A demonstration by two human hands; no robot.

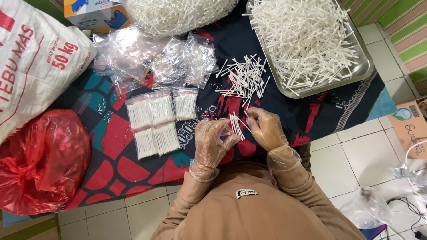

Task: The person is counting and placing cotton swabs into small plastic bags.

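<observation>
A patterned cloth [311, 120] covers the floor, keeping the stock off the tiles. Far right, a metal tray [365, 66] holds heaped cotton swabs [307, 40]; a smaller loose pile [244, 80] lies nearer, within reach. Filled clear packets [155, 122] sit in rows at left. The gloved left hand [212, 142] clasps a small swab bundle [236, 126] upright, while the right hand [266, 129] pinches its ends, evening them.

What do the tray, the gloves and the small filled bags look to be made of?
Tray: metal, likely steel or aluminium, with a dull silvery sheen on its rim.
Gloves on the left hand and right hand: thin clear plastic film, wrinkled and loose.
Filled bags: clear glossy plastic; the white swabs show through.
</observation>
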